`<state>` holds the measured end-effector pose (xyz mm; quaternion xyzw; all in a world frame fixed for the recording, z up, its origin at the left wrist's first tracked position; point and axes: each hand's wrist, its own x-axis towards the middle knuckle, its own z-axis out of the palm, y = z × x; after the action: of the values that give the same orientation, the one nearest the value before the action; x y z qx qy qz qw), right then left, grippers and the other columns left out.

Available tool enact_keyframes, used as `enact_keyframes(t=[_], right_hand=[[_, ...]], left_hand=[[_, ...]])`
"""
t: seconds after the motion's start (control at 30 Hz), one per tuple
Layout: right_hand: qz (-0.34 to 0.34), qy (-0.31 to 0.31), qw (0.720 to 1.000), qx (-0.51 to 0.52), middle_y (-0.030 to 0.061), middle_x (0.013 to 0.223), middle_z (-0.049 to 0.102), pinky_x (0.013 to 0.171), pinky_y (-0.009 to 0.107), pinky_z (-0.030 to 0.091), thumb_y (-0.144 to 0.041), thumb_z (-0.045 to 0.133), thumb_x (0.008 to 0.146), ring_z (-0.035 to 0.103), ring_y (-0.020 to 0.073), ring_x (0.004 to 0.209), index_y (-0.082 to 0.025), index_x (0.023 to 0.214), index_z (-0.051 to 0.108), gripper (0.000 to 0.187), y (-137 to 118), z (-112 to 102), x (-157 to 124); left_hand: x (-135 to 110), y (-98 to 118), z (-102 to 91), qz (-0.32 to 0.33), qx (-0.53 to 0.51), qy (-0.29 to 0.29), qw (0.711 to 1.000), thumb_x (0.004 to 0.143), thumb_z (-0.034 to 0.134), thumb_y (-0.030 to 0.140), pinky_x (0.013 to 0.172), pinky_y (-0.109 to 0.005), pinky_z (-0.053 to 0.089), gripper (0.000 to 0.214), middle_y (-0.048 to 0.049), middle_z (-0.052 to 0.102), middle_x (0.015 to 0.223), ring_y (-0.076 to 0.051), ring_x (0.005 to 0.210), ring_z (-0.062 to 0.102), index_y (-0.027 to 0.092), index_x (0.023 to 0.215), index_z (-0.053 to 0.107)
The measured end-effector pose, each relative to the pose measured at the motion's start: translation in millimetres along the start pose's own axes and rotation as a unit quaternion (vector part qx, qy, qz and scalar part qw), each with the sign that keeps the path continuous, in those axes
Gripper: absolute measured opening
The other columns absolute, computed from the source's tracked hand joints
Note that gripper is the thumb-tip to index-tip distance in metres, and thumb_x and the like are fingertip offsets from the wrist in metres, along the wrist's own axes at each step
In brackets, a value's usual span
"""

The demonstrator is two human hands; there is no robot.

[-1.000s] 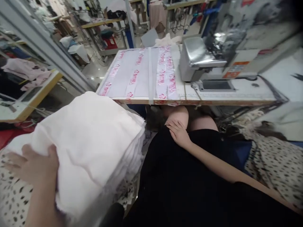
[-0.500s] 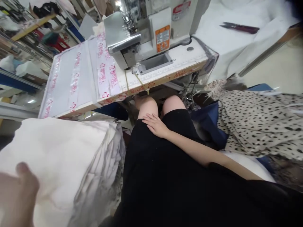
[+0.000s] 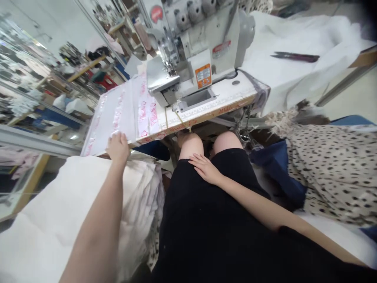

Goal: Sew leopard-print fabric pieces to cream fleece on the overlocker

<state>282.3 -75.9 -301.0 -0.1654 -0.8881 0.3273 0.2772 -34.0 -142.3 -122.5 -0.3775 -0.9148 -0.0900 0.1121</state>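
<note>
My left hand (image 3: 118,147) rests at the front edge of the sewing table (image 3: 110,118), on the left side, with its back to me. Its fingers lie over the table top and nothing shows in them. Just below my left forearm is a stack of white cloth (image 3: 79,188). My right hand (image 3: 206,168) lies flat on my lap near the knee, fingers stretched out, holding nothing. A sewing machine (image 3: 193,63) stands on the table ahead of me. Yellowish thread tails (image 3: 179,118) hang from it over the table's front edge.
Thread snips (image 3: 296,57) lie on white cloth (image 3: 282,33) to the right of the machine. Spotted fabric (image 3: 338,165) and dark blue cloth (image 3: 275,171) are heaped at my right. A metal rail (image 3: 35,139) runs along the left, with other workstations behind it.
My left hand has moved from low over the white cloth stack, forward and right to the table edge. The view has tilted up. My right hand stays on my lap.
</note>
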Motion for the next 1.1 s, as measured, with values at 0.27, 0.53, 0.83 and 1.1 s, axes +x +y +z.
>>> enact_keyframes(t=[0.27,0.53,0.83,1.1], right_hand=[[0.037,0.043,0.998,0.007,0.0077,0.135,0.040,0.099,0.044,0.039,-0.021,0.035,0.088,0.041,0.0209,0.122,-0.025,0.131,0.037,0.044,6,6,-9],[-0.080,0.042,0.992,-0.089,0.0073,0.134,0.041,0.097,0.045,0.043,-0.019,0.041,0.084,0.041,0.0247,0.122,-0.029,0.128,0.039,0.045,-12,-21,31],[-0.259,-0.138,0.928,-0.230,0.0040,0.140,0.032,0.104,0.047,0.032,-0.016,0.049,0.078,0.028,0.0265,0.130,-0.027,0.137,0.029,0.063,-22,-117,176],[-0.247,-0.301,0.901,-0.190,0.0033,0.144,0.021,0.107,0.047,0.024,-0.009,0.045,0.070,0.023,0.0249,0.131,-0.025,0.139,0.022,0.075,-16,-141,216]], left_hand=[[1,-9,7.9,-0.019,0.057,0.020,0.998,0.089,0.023,0.034,0.096,-0.052,0.031,0.047,-0.0116,0.037,0.136,-0.030,0.125,0.030,0.019,0.130,0.040],[2,-19,9.4,-0.021,0.052,0.013,0.998,0.088,0.020,0.039,0.096,-0.052,0.030,0.050,-0.0113,0.035,0.138,-0.031,0.128,0.026,0.021,0.132,0.037],[20,-51,3.3,0.079,-0.006,-0.059,0.995,0.083,0.030,0.055,0.093,-0.055,0.031,0.064,-0.0167,0.030,0.139,-0.035,0.128,0.025,0.019,0.136,0.027],[56,-81,5.4,0.188,-0.088,-0.002,0.978,0.084,0.037,0.044,0.096,-0.047,0.036,0.053,-0.0147,0.050,0.123,-0.027,0.116,0.041,0.011,0.125,0.042]])
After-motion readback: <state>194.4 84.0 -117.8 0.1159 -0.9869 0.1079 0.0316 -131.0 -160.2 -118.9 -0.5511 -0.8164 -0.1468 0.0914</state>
